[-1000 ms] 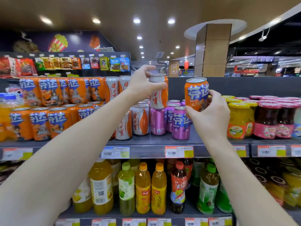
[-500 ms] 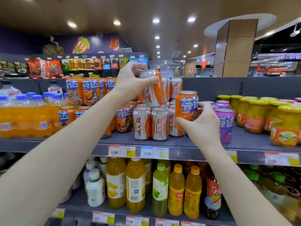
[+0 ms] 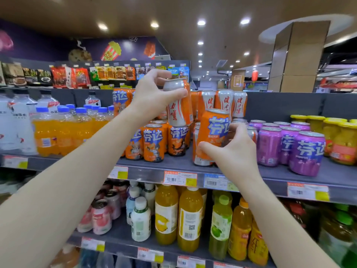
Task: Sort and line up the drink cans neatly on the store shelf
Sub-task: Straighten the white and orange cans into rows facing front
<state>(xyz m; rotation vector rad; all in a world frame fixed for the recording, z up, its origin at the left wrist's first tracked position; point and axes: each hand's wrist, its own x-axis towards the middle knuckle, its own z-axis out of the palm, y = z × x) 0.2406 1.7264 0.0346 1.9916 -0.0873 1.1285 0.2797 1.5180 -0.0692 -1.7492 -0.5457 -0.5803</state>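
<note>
My left hand [image 3: 154, 97] grips a white-and-orange can [image 3: 178, 105] by its top, holding it tilted above the orange cans [image 3: 153, 145] standing on the grey shelf [image 3: 193, 167]. My right hand [image 3: 234, 151] holds an orange can [image 3: 213, 130] with blue lettering, lifted slightly above the shelf in front of white-and-orange cans [image 3: 225, 100] stacked behind. Purple cans [image 3: 307, 151] stand in rows to the right.
Orange soda bottles [image 3: 63, 130] with blue caps fill the shelf's left side, and yellow-lidded jars [image 3: 336, 136] stand at the far right. The lower shelf holds juice bottles [image 3: 190, 219] and small white bottles [image 3: 140, 219]. Snack packets [image 3: 108, 73] hang above the back panel.
The view has swung left along the shelf. Both hands moved left with their cans; the orange can is lower, and the white-and-orange can now hangs over the orange cans.
</note>
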